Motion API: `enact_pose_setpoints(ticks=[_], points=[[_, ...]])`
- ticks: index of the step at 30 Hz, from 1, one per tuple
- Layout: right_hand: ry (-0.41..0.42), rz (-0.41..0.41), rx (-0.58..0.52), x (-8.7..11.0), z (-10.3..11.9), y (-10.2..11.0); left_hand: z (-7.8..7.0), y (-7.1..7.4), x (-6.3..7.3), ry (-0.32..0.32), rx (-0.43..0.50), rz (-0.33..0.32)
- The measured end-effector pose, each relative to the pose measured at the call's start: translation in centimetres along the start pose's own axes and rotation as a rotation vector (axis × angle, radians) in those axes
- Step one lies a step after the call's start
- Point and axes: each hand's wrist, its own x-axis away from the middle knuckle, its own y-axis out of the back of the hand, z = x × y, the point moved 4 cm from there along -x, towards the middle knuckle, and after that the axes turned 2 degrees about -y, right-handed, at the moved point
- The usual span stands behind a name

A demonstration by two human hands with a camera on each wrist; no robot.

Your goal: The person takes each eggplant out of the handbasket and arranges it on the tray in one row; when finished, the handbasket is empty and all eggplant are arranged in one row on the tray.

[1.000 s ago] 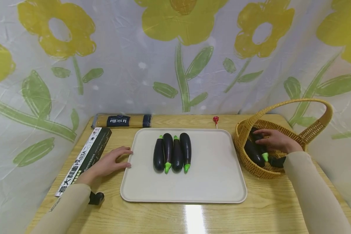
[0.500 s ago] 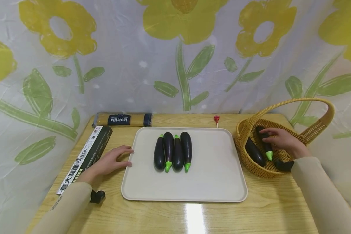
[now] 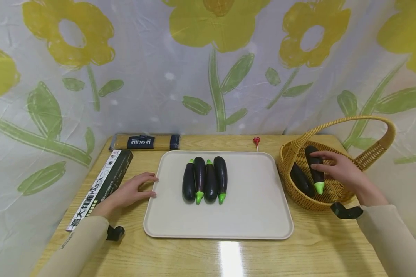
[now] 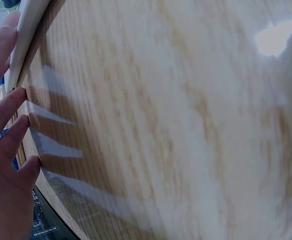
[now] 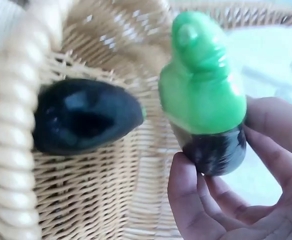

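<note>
- Your right hand [image 3: 344, 171] is to the right of the tray [image 3: 249, 207], its thumb and fingers pinching the dark body of an eggplant [image 3: 317, 177].
- That held eggplant is right of the tray, over the inside of the wicker basket [image 3: 306, 202], its green stem end pointing towards you; you cannot tell whether it touches the bottom.
- The basket sits just beside the tray's right edge, its tall handle arching over it, with a second eggplant [image 3: 301, 181] lying inside on the side nearer the tray.
- Your left hand [image 3: 133, 190] is at the tray's left edge, fingers loose and apart, grasping nothing, the tips at the rim.
- On the tray, left of its middle, four eggplants [image 3: 200, 177] lie side by side, their green stems pointing alternately away from you and towards you.
- Left of the tray, a pasta box [image 3: 100, 188] lies slantwise on the worktop [image 3: 180, 257], partly behind your left forearm.
- Beyond the tray's far edge lie a "la sicilia" packet [image 3: 142, 142], towards the left, and a red lollipop [image 3: 256, 141], towards the right.
</note>
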Motion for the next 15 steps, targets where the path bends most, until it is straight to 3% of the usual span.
enact_pose_setpoints(ticks=[7,15], points=[[0.07,-0.038,0.032,2.5,2.0,-0.1,-0.1,0.1,0.1,0.006,-0.001,0.001],[0.1,-0.01,0.012,5.0,3.3,-0.8,-0.1,0.1,0.1,0.011,0.003,-0.003]])
